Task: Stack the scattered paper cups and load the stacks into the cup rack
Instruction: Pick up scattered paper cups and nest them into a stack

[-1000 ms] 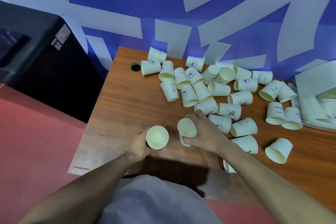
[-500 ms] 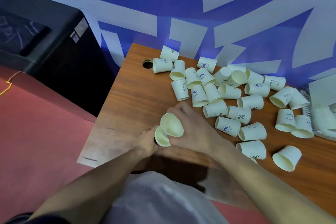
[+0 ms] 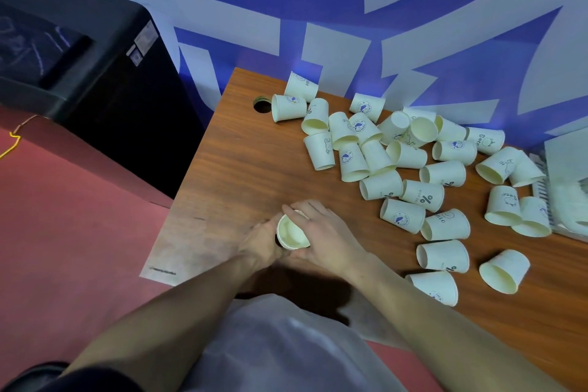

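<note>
A short stack of cream paper cups (image 3: 291, 232) stands mouth-up near the wooden table's front left corner. My left hand (image 3: 261, 243) grips its lower part from the left. My right hand (image 3: 324, 232) wraps the top cup from the right and behind. Most of the stack's wall is hidden by my fingers. Several loose paper cups (image 3: 410, 165) lie scattered on their sides across the middle and right of the table. A white rack-like object (image 3: 566, 181) is cut off at the right edge.
The wooden table (image 3: 235, 175) has a round cable hole (image 3: 261, 105) at its back left. A black cabinet (image 3: 73, 73) stands to the left on the red floor. A blue and white wall runs behind the table.
A second ago each hand held a separate cup. My right hand brought its cup over the left one and set it inside; both hands now close around one stack.
</note>
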The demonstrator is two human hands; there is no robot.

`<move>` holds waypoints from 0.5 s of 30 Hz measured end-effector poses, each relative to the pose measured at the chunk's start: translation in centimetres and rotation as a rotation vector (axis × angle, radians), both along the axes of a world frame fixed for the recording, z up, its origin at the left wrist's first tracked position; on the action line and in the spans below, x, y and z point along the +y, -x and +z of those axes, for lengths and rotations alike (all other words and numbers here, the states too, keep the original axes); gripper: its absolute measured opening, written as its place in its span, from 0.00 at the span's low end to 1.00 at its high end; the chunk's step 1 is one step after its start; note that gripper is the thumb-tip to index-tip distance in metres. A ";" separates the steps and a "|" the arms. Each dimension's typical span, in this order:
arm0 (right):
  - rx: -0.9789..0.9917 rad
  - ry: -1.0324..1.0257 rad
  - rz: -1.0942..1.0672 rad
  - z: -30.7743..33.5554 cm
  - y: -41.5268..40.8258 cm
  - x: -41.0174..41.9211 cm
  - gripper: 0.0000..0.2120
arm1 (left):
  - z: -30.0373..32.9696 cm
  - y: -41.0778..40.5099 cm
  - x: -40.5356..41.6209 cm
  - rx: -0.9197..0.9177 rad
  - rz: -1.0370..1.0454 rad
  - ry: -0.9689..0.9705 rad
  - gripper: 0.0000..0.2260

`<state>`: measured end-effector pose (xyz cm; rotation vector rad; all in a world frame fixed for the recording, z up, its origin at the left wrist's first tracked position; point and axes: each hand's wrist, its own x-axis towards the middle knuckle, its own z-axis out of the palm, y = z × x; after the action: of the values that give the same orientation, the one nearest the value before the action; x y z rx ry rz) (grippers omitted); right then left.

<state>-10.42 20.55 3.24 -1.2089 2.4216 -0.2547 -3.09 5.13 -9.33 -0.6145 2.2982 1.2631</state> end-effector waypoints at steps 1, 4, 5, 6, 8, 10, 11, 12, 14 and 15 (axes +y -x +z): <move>-0.015 -0.015 -0.007 -0.1 0.1 0.0 0.44 | 0.5 0.0 0.0 0.004 -0.009 -0.008 0.37; 0.004 -0.070 -0.007 -0.1 0.4 -0.3 0.46 | 1.2 -0.1 0.1 0.002 -0.012 -0.021 0.38; 0.013 -0.081 -0.004 -0.1 0.4 -0.4 0.47 | 1.2 -0.1 0.0 0.008 -0.012 -0.026 0.39; 0.020 -0.090 -0.002 -0.1 0.4 -0.5 0.47 | 1.4 -0.1 0.0 0.014 -0.008 -0.037 0.39; 0.028 -0.111 -0.002 -0.2 0.4 -0.6 0.47 | 1.6 -0.2 0.0 0.026 -0.001 -0.050 0.38; 0.029 -0.116 -0.015 -0.4 0.1 -0.5 0.47 | 2.1 -0.3 -0.1 0.042 -0.018 -0.058 0.38; 0.021 -0.114 -0.030 -0.4 -0.1 -0.4 0.47 | 2.2 -0.2 -0.1 0.052 -0.027 -0.063 0.39; 0.008 -0.116 -0.037 -0.5 -0.2 -0.4 0.47 | 2.4 -0.2 0.0 0.058 -0.032 -0.072 0.40; -0.005 -0.130 -0.035 -0.4 -0.4 -0.4 0.47 | 2.5 -0.2 0.0 0.065 -0.045 -0.085 0.41; -0.008 -0.137 -0.033 -0.3 -0.4 -0.4 0.47 | 2.7 -0.2 0.0 0.072 -0.050 -0.088 0.41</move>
<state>-10.07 20.16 2.93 -1.1066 2.4103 -0.1011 -2.93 5.18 -6.62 -0.4854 2.2871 1.3749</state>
